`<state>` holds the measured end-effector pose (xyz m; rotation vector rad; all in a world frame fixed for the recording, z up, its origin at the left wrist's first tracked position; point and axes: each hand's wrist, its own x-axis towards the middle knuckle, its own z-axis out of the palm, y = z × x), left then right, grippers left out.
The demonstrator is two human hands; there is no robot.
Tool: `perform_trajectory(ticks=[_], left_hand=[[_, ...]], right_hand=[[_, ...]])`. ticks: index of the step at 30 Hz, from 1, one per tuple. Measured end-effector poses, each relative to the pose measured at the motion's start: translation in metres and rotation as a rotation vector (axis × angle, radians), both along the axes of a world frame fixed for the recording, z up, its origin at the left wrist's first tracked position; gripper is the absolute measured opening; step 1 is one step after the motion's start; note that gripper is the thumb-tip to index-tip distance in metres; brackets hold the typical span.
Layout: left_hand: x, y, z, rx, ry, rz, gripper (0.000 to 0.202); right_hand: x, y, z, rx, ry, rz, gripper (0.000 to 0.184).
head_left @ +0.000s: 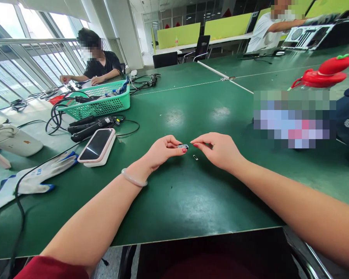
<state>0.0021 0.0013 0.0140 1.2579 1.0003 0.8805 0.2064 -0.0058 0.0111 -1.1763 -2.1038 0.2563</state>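
Between the thumb and fingers of my left hand point(166, 150) is a small circuit board point(183, 146), silvery and blue-grey, held just above the green table. My right hand point(218, 148) is closed in a pinch just right of the board, apart from it. Whatever lies in that pinch, if anything, is too small to name. Below the gap between my hands, a tiny rectangular metal-coloured piece point(195, 157) lies on the table. A pale bangle point(133, 179) circles my left wrist.
Left of my hands lie a phone on a white box point(97, 145), white-and-blue gloves point(43, 174), black cables and a green basket point(101, 106). A red-lidded bottle point(320, 79) stands at right. Two people work beyond, one beside a computer case point(306, 37).
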Motion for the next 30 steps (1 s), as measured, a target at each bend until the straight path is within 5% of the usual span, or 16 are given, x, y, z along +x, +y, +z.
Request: perform_trajectory(ticks=[3,6,30], left_hand=[[-0.0006,0.001,-0.0016,0.011,0.089,0.02,0.032],[-0.001,0.001,-0.0021,0.022,0.151,0.023,0.032],[0.0004,0.0012,-0.0033,0.049,0.214,-0.016,0.032]], right_hand=[[0.007,0.0065,0.0001,-0.254,-0.17,-0.01,0.018],[0.0084,0.0073,-0.0014,-0.341,-0.244,0.025,0.022],[0.0074,0.0049,-0.003,-0.25,-0.339,0.089,0.008]])
